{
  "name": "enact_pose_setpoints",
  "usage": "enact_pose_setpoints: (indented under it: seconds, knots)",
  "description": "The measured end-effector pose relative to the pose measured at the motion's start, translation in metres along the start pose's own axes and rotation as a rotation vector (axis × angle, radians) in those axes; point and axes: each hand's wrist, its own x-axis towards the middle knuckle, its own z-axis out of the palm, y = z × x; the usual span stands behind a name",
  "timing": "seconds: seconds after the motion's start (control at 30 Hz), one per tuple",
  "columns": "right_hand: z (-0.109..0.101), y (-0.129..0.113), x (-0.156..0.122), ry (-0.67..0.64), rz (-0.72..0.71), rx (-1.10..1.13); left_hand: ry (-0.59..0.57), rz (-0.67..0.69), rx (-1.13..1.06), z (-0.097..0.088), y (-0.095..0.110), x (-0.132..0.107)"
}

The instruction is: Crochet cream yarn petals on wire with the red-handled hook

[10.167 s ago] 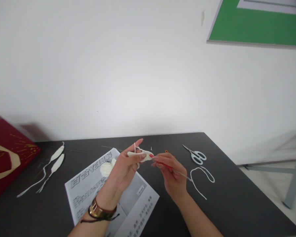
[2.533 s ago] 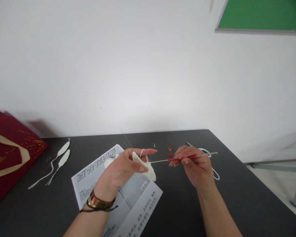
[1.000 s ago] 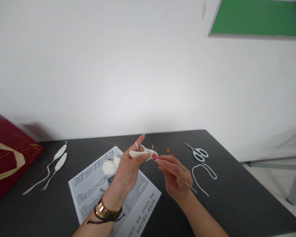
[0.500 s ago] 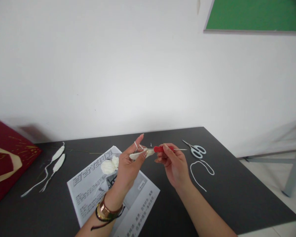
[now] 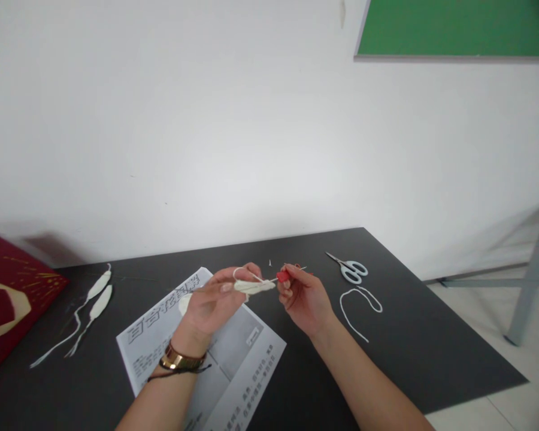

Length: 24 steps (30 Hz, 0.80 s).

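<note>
My left hand [image 5: 213, 302] is closed on a small white crochet piece [image 5: 254, 287], with white yarn looped over a finger. Between the fingers of my right hand [image 5: 308, 302] is a crochet hook [image 5: 282, 276] with a red handle; its metal tip meets the right end of the crochet piece. Under my left hand lies a printed sheet [image 5: 247, 383] with large outlined characters. A white crocheted flower [image 5: 184, 303] rests on that sheet, partly covered by the hand.
Light blue-handled scissors [image 5: 350, 271] and a curved piece of white yarn [image 5: 345, 311] lie on the dark table [image 5: 413, 359], to the right. Two white crocheted petals [image 5: 100, 301] with yarn tails lie at left, beside a red bag [image 5: 22, 299]. A white wall [image 5: 206, 149] stands behind.
My left hand has rolled over, its palm now turned more upward and the crochet piece more exposed. The hook has tilted in my right hand. The whole view has shifted slightly.
</note>
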Motion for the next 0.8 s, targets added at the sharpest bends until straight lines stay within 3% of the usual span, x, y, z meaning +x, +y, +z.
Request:
enact_pose_setpoints:
  seconds: [0.23,0.33,0.47,0.53,0.8]
  knots:
    - [-0.002,-0.002,0.0,-0.103,0.141,0.007,-0.295,-0.273,0.642,-0.02,0.024,-0.001]
    - [-0.004,-0.002,0.001,-0.11,0.158,-0.01,-0.297,-0.289,0.819,-0.02,0.028,0.0]
    - [-0.006,-0.003,0.002,-0.115,0.18,-0.01,-0.179,-0.195,1.117,-0.018,0.029,0.002]
    - [-0.007,-0.004,0.003,-0.117,0.188,-0.002,-0.136,-0.146,1.081,-0.018,0.028,0.002]
    - [-0.006,-0.007,0.002,-0.096,0.206,0.032,-0.042,0.068,0.355,0.001,0.008,-0.005]
